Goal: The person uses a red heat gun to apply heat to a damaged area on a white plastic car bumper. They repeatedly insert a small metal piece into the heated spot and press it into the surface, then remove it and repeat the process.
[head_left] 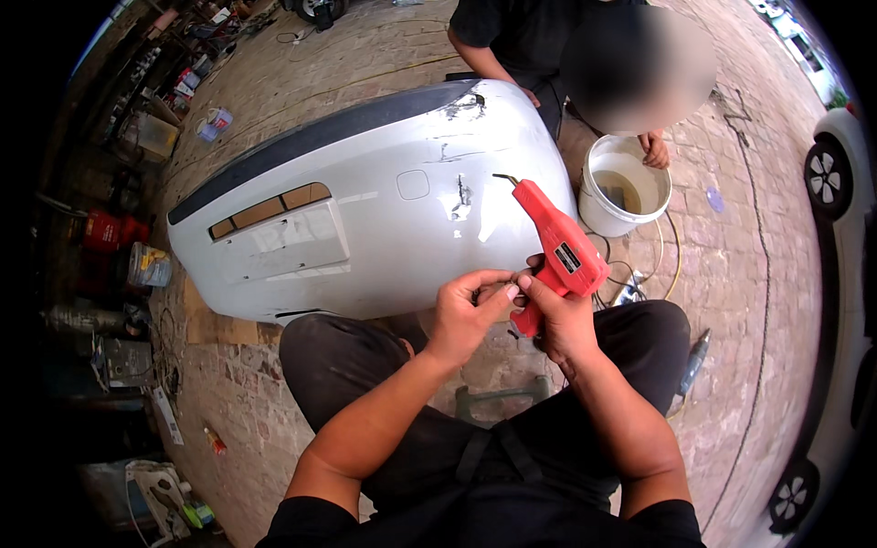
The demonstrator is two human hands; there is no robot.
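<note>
My right hand [568,324] is wrapped around the grip of a red hot stapler [559,228], a pistol-shaped tool with bent metal prongs at its tip, pointing up and to the left. Close beside it, my left hand [468,315] has thumb and fingers pinched together, meeting my right fingertips. Whatever it pinches is too small to make out. Beyond both hands lies a silver car bumper [384,237] with a black strip along its far edge. Cracked, scraped paint [459,196] marks its right part, near the stapler's tip but apart from it.
A person in dark clothes [512,41] crouches at the bumper's far right end, one hand [655,148] at a white bucket [598,205] of cloudy liquid. Cables [676,265] and a grey-blue power tool [697,361] lie at right. A parked car [836,274] stands farther right; clutter lines the left.
</note>
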